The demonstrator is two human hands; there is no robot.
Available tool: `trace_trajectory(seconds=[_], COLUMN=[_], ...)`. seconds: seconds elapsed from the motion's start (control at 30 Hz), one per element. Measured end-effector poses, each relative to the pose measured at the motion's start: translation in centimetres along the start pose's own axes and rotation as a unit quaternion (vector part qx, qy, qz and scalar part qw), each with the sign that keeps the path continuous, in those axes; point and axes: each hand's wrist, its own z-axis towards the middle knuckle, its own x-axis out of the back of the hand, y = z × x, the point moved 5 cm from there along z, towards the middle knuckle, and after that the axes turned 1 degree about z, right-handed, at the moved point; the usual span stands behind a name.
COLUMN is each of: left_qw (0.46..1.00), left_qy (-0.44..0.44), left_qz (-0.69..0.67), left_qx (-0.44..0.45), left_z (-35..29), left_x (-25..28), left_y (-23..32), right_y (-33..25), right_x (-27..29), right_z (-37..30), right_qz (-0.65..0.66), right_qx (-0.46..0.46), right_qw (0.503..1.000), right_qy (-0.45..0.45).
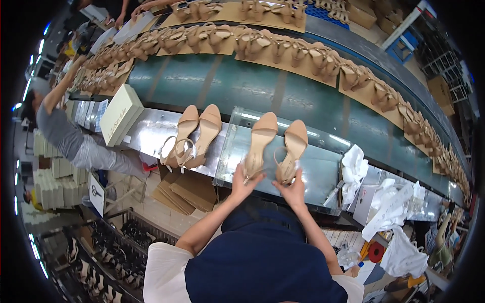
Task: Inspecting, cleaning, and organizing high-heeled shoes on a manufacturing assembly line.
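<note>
Two beige ankle-strap sandals lie on a glass-topped metal bench (pixel 323 174) before me, toes pointing away. At the heel of the left sandal (pixel 261 136), my left hand (pixel 244 183) is closed around its back end and strap. My right hand (pixel 292 191) grips the heel end of the right sandal (pixel 294 144), thumb on the near side. The fingers under both heels are partly hidden. A second pair stands left of them, a sandal (pixel 188 123) and its mate (pixel 208 129), straps and heels toward me, touched by neither hand.
Beyond the bench runs a green conveyor (pixel 242 83), with rows of sandals on cardboard (pixel 192 49). A pale shoe box (pixel 121 115) stands at left, crumpled white paper (pixel 354 166) at right. Co-workers, one in a grey shirt (pixel 63 126), work at left. Flattened cardboard (pixel 189 192) sits under the bench.
</note>
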Motion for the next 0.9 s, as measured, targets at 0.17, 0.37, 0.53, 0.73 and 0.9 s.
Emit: trace_trajectory(seconds=[0.17,0.37,0.53,0.73,0.9], left_qw=[0.996,0.933,0.866,0.854,0.881], left_qy=[-0.081,-0.037,-0.093,-0.16,-0.205], left_qz=[-0.03,0.283,0.446,0.465,0.354], left_qx=[0.022,-0.22,-0.207,-0.168,-0.237], left_z=[-1.5,-4.2,-2.1,0.8,4.9], left_x=[-0.1,4.2,-2.1,-2.6,5.6], left_y=[-1.0,12.0,8.5,9.1,15.1], right_y=[3.2,3.3,5.2,4.9,-4.4], right_x=[-2.6,-2.7,-3.1,-2.6,-2.1], right_z=[-0.2,0.2,-0.6,0.0,-0.6], right_qz=[0.095,0.162,0.26,0.358,0.393], right_qx=[-0.013,-0.046,-0.163,-0.221,-0.146], right_qw=[0.994,0.979,0.947,0.894,0.881], right_qy=[-0.059,-0.113,-0.093,-0.154,-0.222])
